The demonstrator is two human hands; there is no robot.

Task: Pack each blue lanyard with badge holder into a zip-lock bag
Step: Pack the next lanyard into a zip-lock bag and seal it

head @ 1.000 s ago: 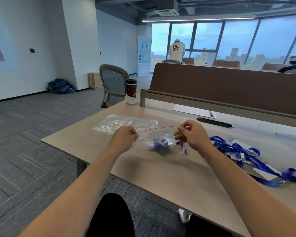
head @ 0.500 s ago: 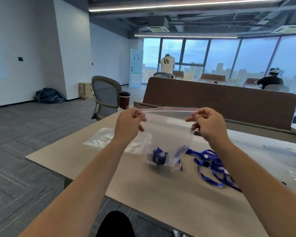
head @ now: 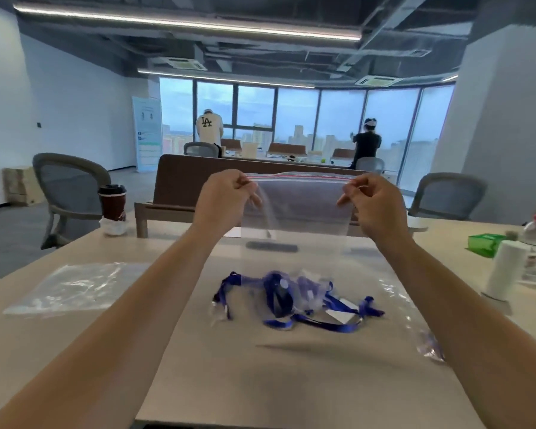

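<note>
Hanging from both hands above the table [head: 260,382], a clear zip-lock bag [head: 297,205] is seen in the head view. Its red-lined zip edge is kept uppermost and stretched level from left to right, so the mouth points up and the body of the bag drops straight down toward the tabletop. The left top corner is pinched by the curled fingers of the left hand [head: 226,196], and the right top corner is pinched likewise by the right hand [head: 375,202].

A bunched blue lanyard [head: 279,294] is seen at the lower end of the bag, just over the table surface (motion blur hides whether all of it is enclosed). A blue strap [head: 338,326] is spread flat on the table beside that bundle, its length running left to right, with a white badge card [head: 342,314] touching it.

A flat pile of spare clear bags [head: 68,286] is laid near the table's left edge. A dark coffee cup [head: 112,201] is stood at the far left corner; a white paper roll [head: 505,270] and a green box [head: 485,243] are placed at the right
</note>
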